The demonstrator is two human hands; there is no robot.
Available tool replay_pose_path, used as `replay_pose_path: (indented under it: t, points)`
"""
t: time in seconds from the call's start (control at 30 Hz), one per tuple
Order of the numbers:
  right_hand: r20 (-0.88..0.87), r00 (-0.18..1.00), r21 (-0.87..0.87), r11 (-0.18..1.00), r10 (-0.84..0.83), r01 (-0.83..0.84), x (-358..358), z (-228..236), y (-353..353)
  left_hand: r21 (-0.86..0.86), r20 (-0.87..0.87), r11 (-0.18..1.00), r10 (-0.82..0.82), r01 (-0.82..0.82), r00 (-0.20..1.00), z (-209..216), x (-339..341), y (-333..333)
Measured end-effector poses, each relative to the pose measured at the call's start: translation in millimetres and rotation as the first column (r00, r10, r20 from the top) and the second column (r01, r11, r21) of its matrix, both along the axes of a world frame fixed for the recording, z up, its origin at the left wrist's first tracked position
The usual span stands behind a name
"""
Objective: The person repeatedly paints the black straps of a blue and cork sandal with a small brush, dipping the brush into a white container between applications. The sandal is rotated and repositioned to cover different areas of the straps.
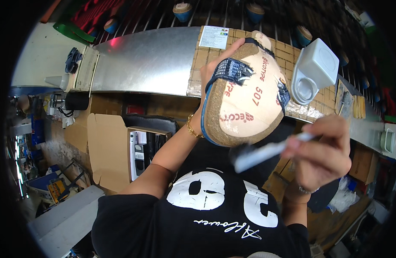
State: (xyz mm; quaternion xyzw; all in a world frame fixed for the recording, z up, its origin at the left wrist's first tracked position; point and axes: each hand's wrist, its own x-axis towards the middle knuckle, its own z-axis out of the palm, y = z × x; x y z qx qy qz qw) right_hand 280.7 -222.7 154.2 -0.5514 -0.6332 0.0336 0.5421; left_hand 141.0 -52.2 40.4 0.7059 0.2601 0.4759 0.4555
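Pinching white-handled, dark-bristled brush [266, 154], R hand [324, 150] has fingers narrow, lower R of frame. L hand [208, 76], partly hidden, holds pale-bottomed, cork-edged, blue-strapped shoe [249, 101], upper ctr. White plastic pot [320, 60] nr shoe, upper R.

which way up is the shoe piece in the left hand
Bottom up: the shoe piece shows its pale, red-printed underside to the camera, with dark fabric strap ends folded over it.
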Motion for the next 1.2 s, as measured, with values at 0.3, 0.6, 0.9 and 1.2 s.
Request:
replay_pose_path:
  t: [0.3, 0.6, 0.9, 1.2]
  points:
    - [-0.002, 0.993, -0.074, 0.990, 0.119, -0.119, 17, -8, -5, -0.458, 0.610, 0.656, -0.258, 0.600, 0.749, -2, 0, -5]
    - [-0.170, 0.979, -0.059, 0.991, 0.111, -0.123, 25, -18, -8, -0.536, 0.653, 0.570, -0.188, 0.623, 0.733, 0, -5, -16]
    - [-0.497, 0.830, 0.013, 0.959, 0.252, -0.283, 46, -42, -19, -0.617, 0.619, 0.552, -0.100, 0.561, 0.779, -14, -34, -10]
    - [0.128, 0.826, -0.293, 0.774, -0.550, 0.561, 137, -92, -18, -0.594, 0.690, 0.612, 0.054, 0.522, 0.722, 19, -1, -9]
